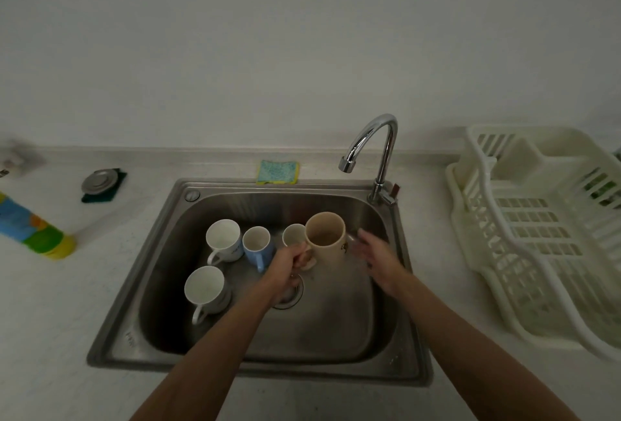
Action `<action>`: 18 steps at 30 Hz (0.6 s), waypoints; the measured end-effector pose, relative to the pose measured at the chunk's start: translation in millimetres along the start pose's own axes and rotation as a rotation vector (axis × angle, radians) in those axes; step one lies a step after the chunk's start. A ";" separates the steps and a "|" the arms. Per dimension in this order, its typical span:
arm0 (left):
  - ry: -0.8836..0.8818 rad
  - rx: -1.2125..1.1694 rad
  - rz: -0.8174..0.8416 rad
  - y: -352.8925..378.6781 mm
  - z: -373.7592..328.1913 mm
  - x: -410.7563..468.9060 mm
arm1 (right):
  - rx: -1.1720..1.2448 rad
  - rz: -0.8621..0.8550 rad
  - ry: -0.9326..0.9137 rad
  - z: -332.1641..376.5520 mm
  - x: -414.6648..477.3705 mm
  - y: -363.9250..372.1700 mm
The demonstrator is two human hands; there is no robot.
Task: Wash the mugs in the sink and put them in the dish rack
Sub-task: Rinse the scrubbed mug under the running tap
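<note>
At 9 o'clock, we note a blue, green and yellow plastic bottle (pixel 32 229) lying on the pale countertop (pixel 50 336); its upper end is cut off by the frame edge and its label is too blurred to read. Toward 10 o'clock, a round metal sink strainer (pixel 99 180) rests on a dark green scouring pad (pixel 117 190), which it mostly covers.

The stainless steel sink basin (pixel 336 326) occupies the centre. Inside it, at 8 o'clock, stands a white ceramic mug with a grey base (pixel 204 287); above it sit a white ceramic mug with a blue mark (pixel 223 239) and a light blue ceramic mug (pixel 257 245). A small white mug (pixel 293 234) is partly hidden behind the held mug.

Our left hand (pixel 289 264) is closed around the handle of the tall beige ceramic mug (pixel 327 239), holding it upright above the basin; the handle is largely concealed by the fingers. The print on its side is illegible. The drain (pixel 294 296) is partly hidden under the left wrist.

Our right hand (pixel 376 257) is spread wide and holds nothing, just beside the beige mug; motion blur prevents us from confirming contact.

At 12 o'clock, a blue-and-yellow sponge (pixel 278 171) lies on the sink rim. The chrome gooseneck faucet (pixel 376 148) stands at 1 o'clock. At 3 o'clock, the cream plastic dish rack (pixel 537 235) is cut off at the right edge.
</note>
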State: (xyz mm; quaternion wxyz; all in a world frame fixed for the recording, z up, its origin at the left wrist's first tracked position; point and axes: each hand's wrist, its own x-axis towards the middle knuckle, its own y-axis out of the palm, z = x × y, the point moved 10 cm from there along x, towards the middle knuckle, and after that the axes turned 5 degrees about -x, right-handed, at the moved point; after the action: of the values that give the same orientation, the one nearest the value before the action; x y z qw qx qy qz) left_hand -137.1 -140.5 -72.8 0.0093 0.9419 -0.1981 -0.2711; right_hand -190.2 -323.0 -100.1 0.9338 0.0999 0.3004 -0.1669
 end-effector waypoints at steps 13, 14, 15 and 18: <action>-0.011 -0.011 0.168 24.3 -13.6 -53.4 | 0.324 0.353 -0.165 31.6 -57.5 57.9; -0.020 0.053 0.150 24.0 -12.8 -52.9 | 0.291 0.326 -0.195 37.9 -59.9 55.0; -0.035 0.113 0.119 20.8 -10.5 -51.4 | 0.257 0.291 -0.218 43.2 -62.4 51.2; -0.044 0.222 0.009 -2.7 -7.5 -46.9 | 0.007 0.134 -0.304 58.0 -66.0 32.6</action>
State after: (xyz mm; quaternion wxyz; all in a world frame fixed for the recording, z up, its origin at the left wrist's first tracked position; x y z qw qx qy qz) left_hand -168.6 -120.9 -43.1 -0.0983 0.9300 -0.2313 -0.2681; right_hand -197.8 -292.9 -11.7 0.9772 0.0965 0.1476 -0.1185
